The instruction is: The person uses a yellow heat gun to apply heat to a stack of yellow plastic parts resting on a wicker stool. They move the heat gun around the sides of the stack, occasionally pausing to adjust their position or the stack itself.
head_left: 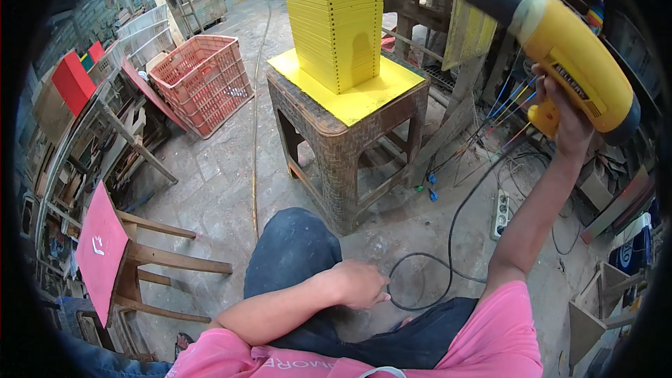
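Right hand [575,124] wraps round the handle of a yellow heat gun [574,56], raised at upper right; the left hand [358,284] curls loosely near the knee [292,241] and looped cord [451,238], its grip unclear. Beyond, a yellow stack [353,24] stands upright on a yellow sheet [395,96] atop a brown stool [336,161].

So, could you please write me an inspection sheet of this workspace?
Surface: brown stool, topped by a flat yellow sheet.
Job's things: tall yellow stack upright on the sheet; yellow-and-black heat gun raised at right.
Clutter: red lattice crate and pink-topped stool at left.
Hands: right hand grips the heat gun, fingers around its handle; left hand near the knee, no held object visible.
Cables: black cable looped on the floor, near a power strip.
Surroundings: crowded workshop.
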Tool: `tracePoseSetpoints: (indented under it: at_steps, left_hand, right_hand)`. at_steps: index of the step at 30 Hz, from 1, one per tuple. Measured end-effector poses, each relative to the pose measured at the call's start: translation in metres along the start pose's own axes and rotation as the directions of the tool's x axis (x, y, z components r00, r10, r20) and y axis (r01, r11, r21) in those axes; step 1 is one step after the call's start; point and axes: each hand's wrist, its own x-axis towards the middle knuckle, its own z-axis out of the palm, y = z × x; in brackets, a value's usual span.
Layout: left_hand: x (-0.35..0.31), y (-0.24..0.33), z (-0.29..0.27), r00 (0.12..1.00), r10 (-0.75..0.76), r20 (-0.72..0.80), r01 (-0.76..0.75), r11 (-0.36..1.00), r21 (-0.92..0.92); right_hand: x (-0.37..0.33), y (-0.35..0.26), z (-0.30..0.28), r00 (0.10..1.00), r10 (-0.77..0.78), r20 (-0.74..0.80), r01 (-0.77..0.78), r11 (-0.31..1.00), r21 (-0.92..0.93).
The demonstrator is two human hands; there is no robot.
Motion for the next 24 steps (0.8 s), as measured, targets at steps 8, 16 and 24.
tracePoseSetpoints:
  at_steps: [8,16,24]
  left_hand:
    - [-0.002,0.000,-0.001,0.999,0.007,0.032,-0.007,1.000,0.015]
    - [0.000,-0.001,0.000,0.999,0.017,0.042,-0.019,0.999,0.039]
    - [-0.003,0.000,-0.003,0.999,0.006,0.046,-0.008,1.000,0.027]
  right_hand:
    - [-0.038,0.046,-0.091,0.964,-0.097,0.247,0.177,0.928,-0.328]
    - [-0.033,0.057,-0.083,0.939,-0.226,0.258,0.339,0.735,-0.587]
    - [-0.005,0.015,0.031,0.969,-0.232,-0.088,0.172,0.884,-0.434]
